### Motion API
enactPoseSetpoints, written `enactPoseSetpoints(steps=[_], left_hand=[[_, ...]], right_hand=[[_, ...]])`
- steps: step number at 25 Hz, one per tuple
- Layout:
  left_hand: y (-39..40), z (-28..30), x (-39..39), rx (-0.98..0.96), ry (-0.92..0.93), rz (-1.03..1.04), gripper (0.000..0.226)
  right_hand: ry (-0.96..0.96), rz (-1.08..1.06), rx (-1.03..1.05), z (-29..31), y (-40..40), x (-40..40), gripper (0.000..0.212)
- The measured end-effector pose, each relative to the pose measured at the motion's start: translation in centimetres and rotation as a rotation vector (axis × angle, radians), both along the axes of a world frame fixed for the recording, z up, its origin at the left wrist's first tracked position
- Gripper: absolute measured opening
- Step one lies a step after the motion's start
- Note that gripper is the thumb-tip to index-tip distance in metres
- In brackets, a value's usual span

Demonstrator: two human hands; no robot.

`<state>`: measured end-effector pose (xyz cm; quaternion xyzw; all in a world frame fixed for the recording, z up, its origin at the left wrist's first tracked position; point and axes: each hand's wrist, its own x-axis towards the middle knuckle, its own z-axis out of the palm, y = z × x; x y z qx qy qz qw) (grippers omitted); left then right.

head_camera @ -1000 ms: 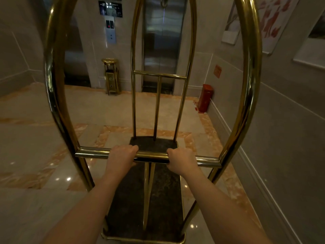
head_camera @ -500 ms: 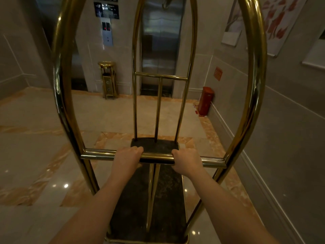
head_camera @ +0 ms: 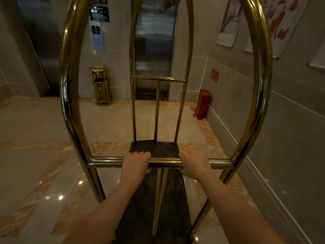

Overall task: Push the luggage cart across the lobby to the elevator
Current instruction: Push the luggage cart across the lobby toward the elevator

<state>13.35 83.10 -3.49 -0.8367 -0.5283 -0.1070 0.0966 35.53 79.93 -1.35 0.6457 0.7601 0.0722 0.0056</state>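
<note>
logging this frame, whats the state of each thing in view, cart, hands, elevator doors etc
luggage cart: upright, platform bare, aimed at the elevator
handle bar: gripped by both hands
left hand: closed around the bar
right hand: closed around the bar
elevator door: shut
call panel: red display lit
ash bin: upright by the wall
red box: upright on the floor against the right wall

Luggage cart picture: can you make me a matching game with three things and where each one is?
Things:
1. red box
2. gold ashtray bin
3. left hand

Places:
A. gripping the cart's handle bar
B. on the floor by the right wall
C. under the elevator call panel

Pairs: 1-B, 2-C, 3-A
</note>
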Motion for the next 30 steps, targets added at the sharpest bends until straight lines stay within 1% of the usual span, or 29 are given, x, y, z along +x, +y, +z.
enactPoseSetpoints(steps=[5, 13, 20, 30], left_hand=[[5.2, -0.3, 0.8, -0.02, -0.003, -0.002, 0.03], [14.2, -0.3, 2.8, 0.0, 0.027, 0.024, 0.03], [22.2, 0.1, 4.6, -0.009, -0.005, 0.039, 0.026], [31.5, 0.1, 6.6, -0.018, 0.017, 0.064, 0.026]], right_hand=[[0.0, -0.007, 0.018, -0.1, 5.1, 1.0, 0.027], [-0.018, 0.013, 0.042, -0.3, 14.3, 2.8, 0.023], [-0.009, 0.033, 0.016, -0.1, 22.6, 4.6, 0.025], [-0.004, 0.056, 0.027, -0.3, 32.2, 6.4, 0.024]])
